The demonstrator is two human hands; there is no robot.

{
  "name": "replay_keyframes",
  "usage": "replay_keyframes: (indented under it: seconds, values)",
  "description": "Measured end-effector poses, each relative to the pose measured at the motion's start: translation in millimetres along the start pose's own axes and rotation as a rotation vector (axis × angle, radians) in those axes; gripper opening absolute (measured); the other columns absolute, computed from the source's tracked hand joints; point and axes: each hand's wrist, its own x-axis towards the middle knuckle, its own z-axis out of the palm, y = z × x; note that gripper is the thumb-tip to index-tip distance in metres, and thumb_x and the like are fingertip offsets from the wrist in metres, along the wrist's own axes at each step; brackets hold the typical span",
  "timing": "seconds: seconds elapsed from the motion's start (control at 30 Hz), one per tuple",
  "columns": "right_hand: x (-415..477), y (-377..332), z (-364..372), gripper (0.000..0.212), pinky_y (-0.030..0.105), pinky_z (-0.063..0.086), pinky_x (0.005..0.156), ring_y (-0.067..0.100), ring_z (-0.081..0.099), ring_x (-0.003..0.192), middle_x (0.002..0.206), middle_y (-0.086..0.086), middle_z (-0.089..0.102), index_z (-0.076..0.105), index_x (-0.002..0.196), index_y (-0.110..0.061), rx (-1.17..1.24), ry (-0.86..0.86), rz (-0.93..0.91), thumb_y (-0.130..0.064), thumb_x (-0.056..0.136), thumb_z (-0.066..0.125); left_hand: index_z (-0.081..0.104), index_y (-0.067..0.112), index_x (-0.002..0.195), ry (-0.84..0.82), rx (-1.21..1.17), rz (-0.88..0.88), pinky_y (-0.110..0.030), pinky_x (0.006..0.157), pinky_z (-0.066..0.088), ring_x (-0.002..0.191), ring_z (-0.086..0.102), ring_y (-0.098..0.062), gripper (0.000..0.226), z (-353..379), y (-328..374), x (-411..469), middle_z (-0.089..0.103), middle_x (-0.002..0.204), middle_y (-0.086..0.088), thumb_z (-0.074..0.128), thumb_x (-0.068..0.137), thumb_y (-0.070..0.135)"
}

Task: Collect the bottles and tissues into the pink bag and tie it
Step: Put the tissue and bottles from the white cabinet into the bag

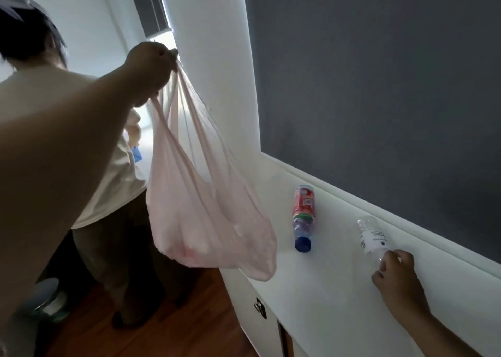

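Nearest, the left hand point(151, 72) fists the gathered neck of the pink bag point(206, 221), which hangs below it beside the white counter point(325, 289), where the right hand point(395, 272) pinches the near end of a clear bottle point(371, 237) lying beyond its fingertips, a blue-capped bottle point(302, 229) farther left.

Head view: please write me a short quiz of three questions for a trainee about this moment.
1. Which hand holds the pink bag by its handles?
2. True or false: the blue-capped bottle already lies inside the bag.
3. The right hand grips: A) the clear bottle; B) the blue-capped bottle; C) nothing.
Key: 1 left hand; 2 false, it lies on the white cabinet top; 3 A.
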Motion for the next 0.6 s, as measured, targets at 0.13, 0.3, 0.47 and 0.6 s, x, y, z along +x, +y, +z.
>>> replay_keyframes:
  seconds: [0.13,0.3,0.47,0.6]
  values:
    - [-1.1,-3.7,-0.6,0.025,0.032,0.036,0.055,0.027,0.051,0.056,0.11,0.007,0.041,0.044,0.074,-0.012,0.061,0.015,0.075,-0.002,0.076,0.067,0.055,0.023,0.066,-0.019,-0.117,0.095,-0.028,0.052,0.041,0.042,0.043,-0.022,0.041,11.5,22.8,24.9,0.043,0.059,-0.005,0.049,0.101,0.041]
    - [4.3,-26.2,-13.4,0.02,0.031,0.039,0.057,0.02,0.051,0.063,0.098,0.014,0.049,0.053,0.071,-0.007,0.259,0.057,0.197,0.002,0.07,0.071,0.062,0.015,0.088,-0.1,-0.105,0.219,-0.021,0.042,0.036,0.048,0.041,-0.015,0.033,37.9,30.9,31.8,0.043,0.064,0.002,0.044,0.106,0.036]
    - [16.9,-89.0,-49.6,0.023,0.031,0.045,0.053,0.023,0.056,0.066,0.096,0.015,0.061,0.053,0.075,-0.014,0.512,0.172,0.17,-0.005,0.075,0.074,0.065,0.011,0.098,-0.204,-0.124,0.241,-0.026,0.052,0.036,0.059,0.043,-0.013,0.034,75.4,21.5,32.6,0.048,0.073,0.002,0.043,0.107,0.035]
    - [10.7,-164.3,-94.0,0.023,0.016,0.051,0.06,0.014,0.067,0.083,0.102,-0.001,0.069,0.055,0.087,-0.021,0.907,0.207,0.031,-0.009,0.082,0.075,0.069,0.008,0.101,-0.26,-0.115,0.269,-0.029,0.066,0.044,0.068,0.05,-0.018,0.041,92.7,21.5,34.5,0.059,0.089,-0.006,0.041,0.106,0.038]
